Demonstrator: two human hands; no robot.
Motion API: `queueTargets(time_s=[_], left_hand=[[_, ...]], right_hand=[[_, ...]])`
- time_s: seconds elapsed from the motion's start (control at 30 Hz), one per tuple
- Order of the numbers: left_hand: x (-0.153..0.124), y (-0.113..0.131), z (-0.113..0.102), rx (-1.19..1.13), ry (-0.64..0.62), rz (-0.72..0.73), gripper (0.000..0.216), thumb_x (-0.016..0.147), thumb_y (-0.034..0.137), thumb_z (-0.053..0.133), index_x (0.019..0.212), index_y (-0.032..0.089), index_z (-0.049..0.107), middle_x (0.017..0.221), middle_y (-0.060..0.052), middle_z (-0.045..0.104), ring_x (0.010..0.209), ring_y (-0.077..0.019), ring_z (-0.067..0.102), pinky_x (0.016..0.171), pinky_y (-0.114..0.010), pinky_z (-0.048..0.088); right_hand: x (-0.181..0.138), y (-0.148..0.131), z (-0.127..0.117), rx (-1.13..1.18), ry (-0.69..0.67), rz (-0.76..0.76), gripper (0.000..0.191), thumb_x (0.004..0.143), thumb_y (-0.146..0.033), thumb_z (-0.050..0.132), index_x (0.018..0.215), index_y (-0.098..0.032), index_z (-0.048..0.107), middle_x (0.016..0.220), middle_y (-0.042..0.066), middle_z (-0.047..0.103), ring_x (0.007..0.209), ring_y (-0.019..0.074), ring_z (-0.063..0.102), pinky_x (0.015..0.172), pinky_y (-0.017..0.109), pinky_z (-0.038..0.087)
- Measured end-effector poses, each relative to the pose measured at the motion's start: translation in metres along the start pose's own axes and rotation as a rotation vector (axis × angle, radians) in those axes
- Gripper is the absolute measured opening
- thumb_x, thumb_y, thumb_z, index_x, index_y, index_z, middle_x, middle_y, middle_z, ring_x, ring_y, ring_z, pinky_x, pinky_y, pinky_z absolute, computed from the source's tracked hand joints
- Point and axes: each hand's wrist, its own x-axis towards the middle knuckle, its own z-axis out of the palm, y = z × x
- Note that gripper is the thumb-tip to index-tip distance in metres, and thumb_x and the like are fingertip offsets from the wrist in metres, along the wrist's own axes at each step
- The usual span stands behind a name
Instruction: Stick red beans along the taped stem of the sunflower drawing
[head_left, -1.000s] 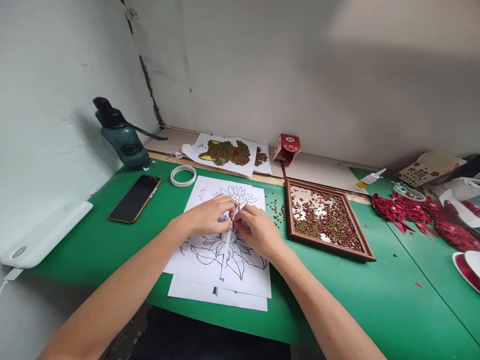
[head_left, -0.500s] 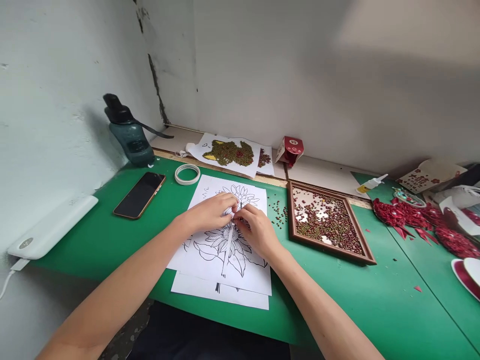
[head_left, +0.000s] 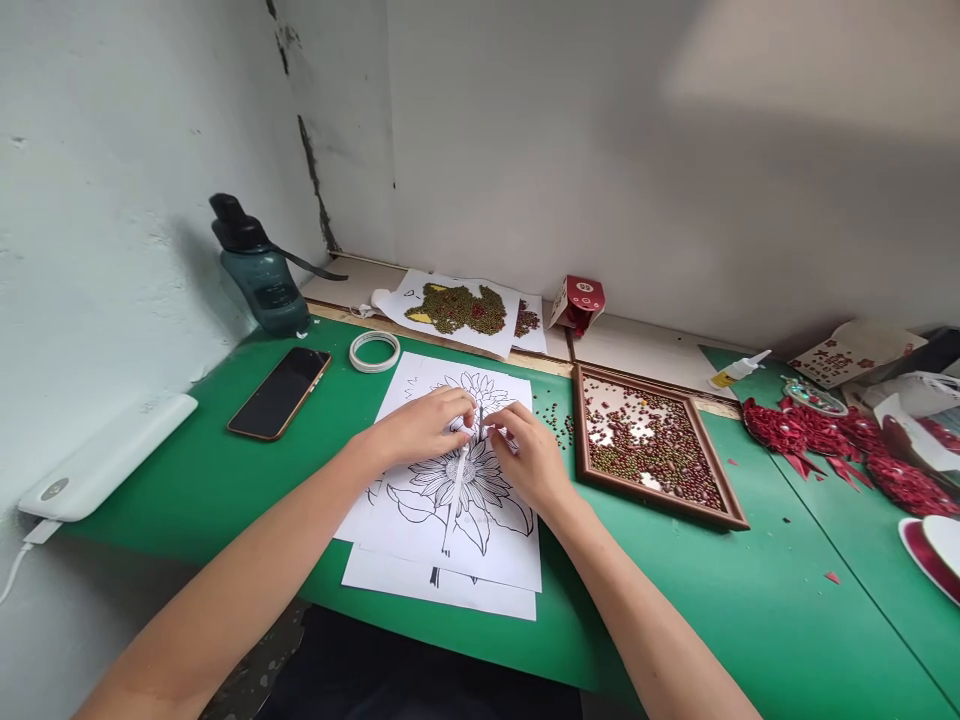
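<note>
A sheet with a line drawing of sunflowers (head_left: 409, 480) lies beneath both hands, on top of other sheets. Down the middle of the lower flower runs a narrow white strip (head_left: 457, 490), perhaps tape. At its upper end my left hand (head_left: 427, 425) is closed, thumb and forefinger pinching the strip near its tip. Just right of it, my right hand (head_left: 529, 455) has its fingers curled and the thumb close to the forefinger. Whatever lies between those right fingertips is too small to make out. A narrow gap separates the two hands.
Right of the paper is a wooden frame (head_left: 660, 513) holding red and green beans, with loose beans (head_left: 555, 420) beside it. Behind lies a bean picture (head_left: 457, 310). A tape roll (head_left: 374, 352), phone (head_left: 280, 393), bottle (head_left: 264, 280), glue bottle (head_left: 739, 370) and red ribbon flowers (head_left: 810, 430) surround the area.
My right hand has drawn slightly away to the right, so its fingertips are now apart from my left hand. The left hand and papers stay nearly in place.
</note>
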Motion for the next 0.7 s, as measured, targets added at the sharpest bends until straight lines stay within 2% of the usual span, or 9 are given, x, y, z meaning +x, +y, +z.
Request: queueTargets(time_s=[0.17, 0.3, 0.37, 0.53, 0.6, 0.7], left_hand=[[0.001, 0.004, -0.001, -0.006, 0.0, -0.024, 0.006, 0.094, 0.029, 0.062, 0.096, 0.025, 0.059, 0.125, -0.004, 0.063, 0.129, -0.0272, 0.053, 0.107, -0.043, 0.046], [0.002, 0.006, 0.0, -0.002, -0.001, -0.034, 0.004, 0.096, 0.028, 0.06, 0.095, 0.024, 0.06, 0.127, -0.004, 0.063, 0.127, -0.0269, 0.054, 0.103, -0.042, 0.048], [0.003, 0.006, 0.001, 0.004, 0.001, -0.027, 0.004, 0.096, 0.028, 0.06, 0.094, 0.024, 0.06, 0.127, -0.004, 0.063, 0.127, -0.0267, 0.054, 0.103, -0.042, 0.048], [0.005, 0.002, 0.004, 0.022, 0.001, -0.019, 0.003, 0.096, 0.026, 0.061, 0.094, 0.025, 0.06, 0.125, -0.002, 0.064, 0.127, -0.0255, 0.053, 0.106, -0.042, 0.046], [0.005, 0.001, 0.005, 0.034, -0.003, -0.014, 0.003, 0.097, 0.026, 0.061, 0.094, 0.025, 0.061, 0.126, -0.002, 0.064, 0.127, -0.0255, 0.053, 0.107, -0.042, 0.045], [0.004, 0.001, 0.004, 0.04, -0.011, -0.002, 0.005, 0.098, 0.027, 0.06, 0.094, 0.025, 0.062, 0.127, -0.003, 0.063, 0.127, -0.026, 0.053, 0.107, -0.042, 0.045]], right_hand=[[0.004, 0.018, -0.027, -0.006, 0.166, 0.094, 0.022, 0.097, -0.022, 0.048, 0.1, -0.023, 0.069, 0.101, 0.007, 0.068, 0.081, 0.0202, 0.062, 0.071, 0.032, 0.047], [0.003, 0.048, -0.059, -0.084, 0.276, 0.215, 0.023, 0.094, -0.025, 0.049, 0.102, -0.022, 0.07, 0.099, 0.008, 0.07, 0.081, 0.0212, 0.062, 0.074, 0.033, 0.048], [-0.001, 0.065, -0.074, -0.156, 0.277, 0.296, 0.023, 0.091, -0.027, 0.051, 0.101, -0.022, 0.071, 0.1, 0.008, 0.073, 0.085, 0.0232, 0.064, 0.077, 0.034, 0.048], [-0.012, 0.095, -0.099, -0.22, 0.068, 0.513, 0.031, 0.083, -0.022, 0.056, 0.108, -0.025, 0.074, 0.106, 0.006, 0.076, 0.092, 0.0245, 0.068, 0.078, 0.034, 0.047], [-0.015, 0.1, -0.103, -0.208, -0.002, 0.536, 0.032, 0.083, -0.021, 0.056, 0.11, -0.026, 0.074, 0.106, 0.005, 0.077, 0.093, 0.0243, 0.069, 0.078, 0.033, 0.047], [-0.017, 0.102, -0.105, -0.187, -0.035, 0.529, 0.031, 0.083, -0.022, 0.058, 0.109, -0.026, 0.075, 0.106, 0.005, 0.077, 0.093, 0.0242, 0.069, 0.079, 0.033, 0.048]])
